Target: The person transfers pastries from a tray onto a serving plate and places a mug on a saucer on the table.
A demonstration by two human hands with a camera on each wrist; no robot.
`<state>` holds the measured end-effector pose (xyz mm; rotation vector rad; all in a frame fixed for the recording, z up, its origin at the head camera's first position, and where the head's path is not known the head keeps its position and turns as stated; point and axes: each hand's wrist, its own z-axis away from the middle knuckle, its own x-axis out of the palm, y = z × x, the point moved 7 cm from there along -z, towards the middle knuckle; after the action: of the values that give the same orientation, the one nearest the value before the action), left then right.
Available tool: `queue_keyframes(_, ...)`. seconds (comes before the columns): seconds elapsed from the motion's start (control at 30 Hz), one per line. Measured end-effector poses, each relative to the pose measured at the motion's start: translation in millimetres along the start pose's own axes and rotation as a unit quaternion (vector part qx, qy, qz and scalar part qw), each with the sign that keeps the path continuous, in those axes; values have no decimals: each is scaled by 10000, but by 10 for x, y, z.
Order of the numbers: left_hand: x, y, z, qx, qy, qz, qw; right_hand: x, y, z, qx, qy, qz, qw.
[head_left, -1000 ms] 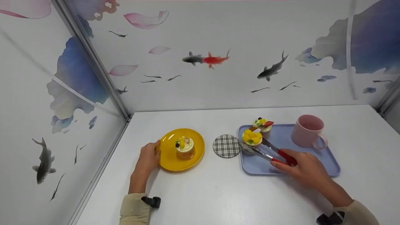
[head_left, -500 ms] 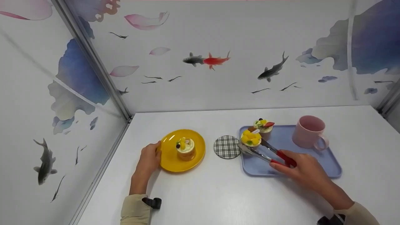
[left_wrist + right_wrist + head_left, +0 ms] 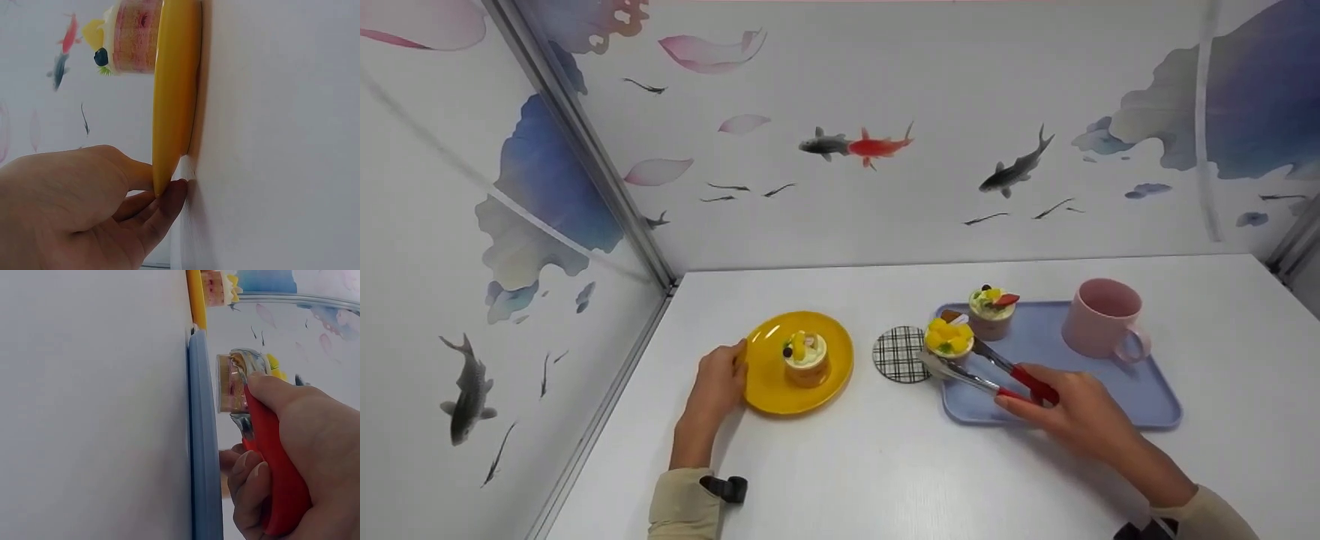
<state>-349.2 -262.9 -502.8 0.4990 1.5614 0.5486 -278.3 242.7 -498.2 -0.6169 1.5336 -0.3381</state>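
Observation:
My left hand (image 3: 721, 381) pinches the rim of a yellow plate (image 3: 765, 390), thumb above and fingers below in the left wrist view. A small cream-topped cake cup (image 3: 805, 358) with fruit stands on the plate. My right hand (image 3: 1084, 409) grips the red handles of metal tongs (image 3: 971, 377). Between the tong tips is a cake cup topped with yellow fruit cubes (image 3: 949, 337); in the right wrist view this cup (image 3: 228, 385) hangs just off the blue tray (image 3: 203, 439). In the head view it overlaps the tray's left edge.
Another fruit-topped cake cup (image 3: 991, 311) and a pink mug (image 3: 1102, 319) stand on the blue tray. A round checked coaster (image 3: 900, 354) lies between plate and tray. A white wall (image 3: 840, 225) with painted fish rises behind the table, another on the left.
My right hand and the tongs have moved left, carrying the yellow-topped cake cup away from the other cup to the tray's left edge. My left hand stays on the plate.

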Motion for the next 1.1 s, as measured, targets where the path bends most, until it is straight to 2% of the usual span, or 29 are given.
queue_keyframes(0.17,-11,-10,3,53,38,-20,10000,60,-72,-24,-25,-5,-87,10000)
queue_keyframes(0.43,-25,-11,14,164,67,-154,9997,130,-184,-41,-374,113,-134,9991)
queue_keyframes(0.73,-26,-27,20,41,30,-56,10000,137,-220,-57,-293,44,-244,9993)
queue_keyframes(1.1,-8,-11,-3,28,5,10,10000,135,-318,-103,-505,113,-330,9981)
